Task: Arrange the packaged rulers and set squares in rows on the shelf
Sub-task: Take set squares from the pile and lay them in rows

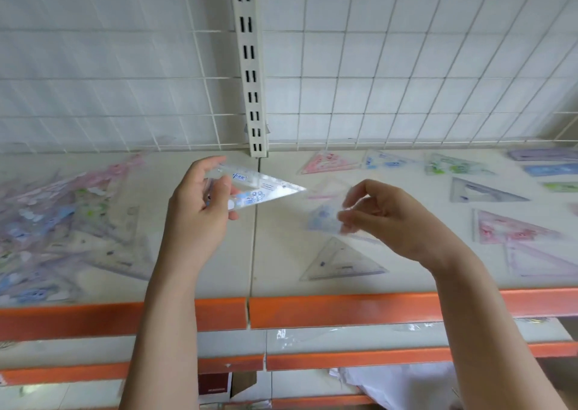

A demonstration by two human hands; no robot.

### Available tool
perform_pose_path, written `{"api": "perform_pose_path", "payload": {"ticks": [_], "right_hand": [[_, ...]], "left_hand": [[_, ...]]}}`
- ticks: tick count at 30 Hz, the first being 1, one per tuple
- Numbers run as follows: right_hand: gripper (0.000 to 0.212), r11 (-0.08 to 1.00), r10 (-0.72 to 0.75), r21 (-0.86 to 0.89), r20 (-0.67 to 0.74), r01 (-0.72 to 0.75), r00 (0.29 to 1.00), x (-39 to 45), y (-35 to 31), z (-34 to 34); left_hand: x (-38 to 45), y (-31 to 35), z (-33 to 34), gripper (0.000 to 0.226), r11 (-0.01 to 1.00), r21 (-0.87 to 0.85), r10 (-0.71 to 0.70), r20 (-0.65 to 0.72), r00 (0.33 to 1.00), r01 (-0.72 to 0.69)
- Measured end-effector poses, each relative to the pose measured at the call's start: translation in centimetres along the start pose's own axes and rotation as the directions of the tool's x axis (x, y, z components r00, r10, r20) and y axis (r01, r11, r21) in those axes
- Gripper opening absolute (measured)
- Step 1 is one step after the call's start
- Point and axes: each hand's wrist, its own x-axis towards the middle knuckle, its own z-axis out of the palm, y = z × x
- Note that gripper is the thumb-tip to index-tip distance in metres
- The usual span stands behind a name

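From the head view, the left hand (200, 203) grips a clear set square (259, 187) above the shelf (281, 284), tip pointing right — probably ready for passing across. The right hand (384, 219) pinches a blurred packet (325, 219) over the laid-out rows (488, 190); the unsorted heap (62, 222) lies left.

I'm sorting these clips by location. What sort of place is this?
Probably a stationery shop or its stockroom. The shelf has an orange front strip, a white wire grid back and a slotted upright, like shop fittings. Packaged set squares lie on it in rows, and the left hand holds another.
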Motion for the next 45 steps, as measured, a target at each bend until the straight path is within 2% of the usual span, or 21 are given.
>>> {"api": "perform_pose_path", "payload": {"ticks": [6,11,15,19,22,25,30,36,41,45], "right_hand": [[0.002,0.983,0.047,-0.18,0.081,-0.031,0.996,-1.0,2.6,-1.2],[0.008,0.97,0.041,-0.244,0.093,-0.017,0.995,-0.5,3.2,0.3],[0.02,0.913,-0.009,-0.406,0.036,0.023,0.999,-0.4,3.3,1.3],[0.022,0.903,0.008,-0.428,-0.06,-0.033,0.998,-1.0,3.5,0.8],[0.02,0.901,0.021,-0.425,-0.157,-0.086,0.987,-2.0,3.8,0.3],[0.018,0.912,0.043,-0.385,-0.259,-0.144,0.965,-3.2,4.4,-0.5],[0.017,0.919,0.058,-0.353,-0.322,-0.177,0.945,-4.0,5.5,-3.4],[0.017,0.91,0.033,-0.381,-0.326,-0.163,0.945,-4.2,7.2,-8.5],[0.016,0.914,0.047,-0.371,-0.307,-0.165,0.951,-4.4,8.8,-12.3],[0.018,0.915,0.061,-0.368,-0.286,-0.168,0.956,-4.3,9.9,-14.6]], "left_hand": [[-0.3,0.5,3.9,0.021,0.999,0.039,0.0,0.024,1.0,-0.001],[-0.7,0.7,4.7,0.025,0.999,0.033,0.008,0.072,0.997,-0.011],[-0.6,0.8,4.1,0.048,0.999,-0.014,0.033,0.115,0.993,-0.032],[0.0,0.3,4.4,0.043,0.998,-0.058,0.015,0.178,0.984,-0.004],[0.3,0.3,5.6,0.065,0.998,-0.064,0.015,0.225,0.974,0.0],[0.5,0.8,7.3,0.075,0.999,-0.024,0.041,0.256,0.966,-0.036],[0.9,2.3,11.2,0.066,0.995,0.048,0.065,0.302,0.951,-0.084],[3.5,3.7,18.3,0.067,0.986,0.163,-0.041,0.476,0.878,-0.042],[6.9,4.2,23.5,0.066,0.914,0.342,0.02,0.498,0.867,-0.218],[8.8,4.1,26.7,0.067,0.86,0.448,-0.06,0.562,0.825,-0.243]]}}
